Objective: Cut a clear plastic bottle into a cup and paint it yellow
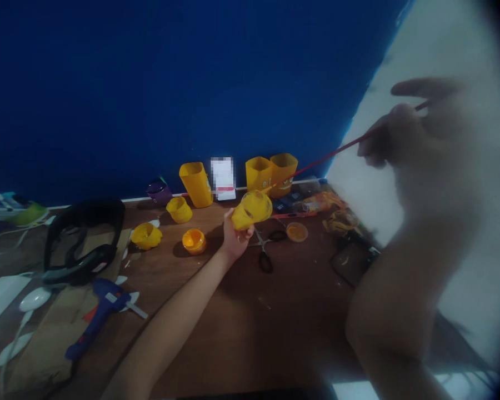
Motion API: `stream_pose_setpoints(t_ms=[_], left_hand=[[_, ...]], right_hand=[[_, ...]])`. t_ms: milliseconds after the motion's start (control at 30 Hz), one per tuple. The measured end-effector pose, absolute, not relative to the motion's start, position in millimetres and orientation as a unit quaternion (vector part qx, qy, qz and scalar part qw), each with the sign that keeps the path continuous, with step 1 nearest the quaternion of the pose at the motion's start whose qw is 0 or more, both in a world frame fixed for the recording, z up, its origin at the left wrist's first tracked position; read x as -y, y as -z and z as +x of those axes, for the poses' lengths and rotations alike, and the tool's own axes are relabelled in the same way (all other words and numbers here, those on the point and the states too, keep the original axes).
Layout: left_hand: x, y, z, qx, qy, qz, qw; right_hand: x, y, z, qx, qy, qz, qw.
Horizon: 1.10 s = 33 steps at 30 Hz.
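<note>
My left hand [234, 243] is wrapped round a yellow-painted, cup-like piece [255, 206] and holds it tilted above the table. Between the fingers of my right hand [408, 130], high on the right and blurred, is a paintbrush [337, 150] with a thin red handle. Its yellow tip is at the upper edge of the piece; whether it touches cannot be told. An open jar of orange-yellow paint [194, 242] stands left of my left hand. Two more yellow pieces, a ruffled one [146, 236] and a rounder one [179, 210], sit farther left.
Scissors [263, 250] and a round lid [297, 232] lie right of my left hand. Yellow containers [196, 186] and a pixelated white card [223, 176] stand along the blue wall. A blue glue gun [104, 305], cardboard [50, 344] and black headgear [83, 239] occupy the left.
</note>
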<state>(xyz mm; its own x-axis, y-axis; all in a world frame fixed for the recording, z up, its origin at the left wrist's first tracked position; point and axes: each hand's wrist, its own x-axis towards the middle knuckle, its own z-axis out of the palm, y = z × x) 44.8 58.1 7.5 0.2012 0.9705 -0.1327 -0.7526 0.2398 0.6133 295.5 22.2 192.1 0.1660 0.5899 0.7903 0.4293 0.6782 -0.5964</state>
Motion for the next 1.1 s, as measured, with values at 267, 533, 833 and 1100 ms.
stream_pose_setpoints(t_ms=[267, 533, 833, 1100], left_hand=[[-57, -8, 46, -0.269, -0.58, 0.227, 0.734], [-60, 1, 47, -0.26, -0.589, 0.231, 0.729], [-60, -2, 47, -0.258, -0.591, 0.197, 0.739], [-58, -12, 46, -0.265, -0.579, 0.205, 0.743]], right_hand=[[-22, -193, 293, 0.649, -0.051, -0.389, 0.652], [-16, -197, 292, 0.61, -0.021, -0.448, 0.653], [-23, -194, 290, 0.635, -0.077, -0.398, 0.657], [1, -211, 273, 0.605, -0.06, -0.443, 0.658]])
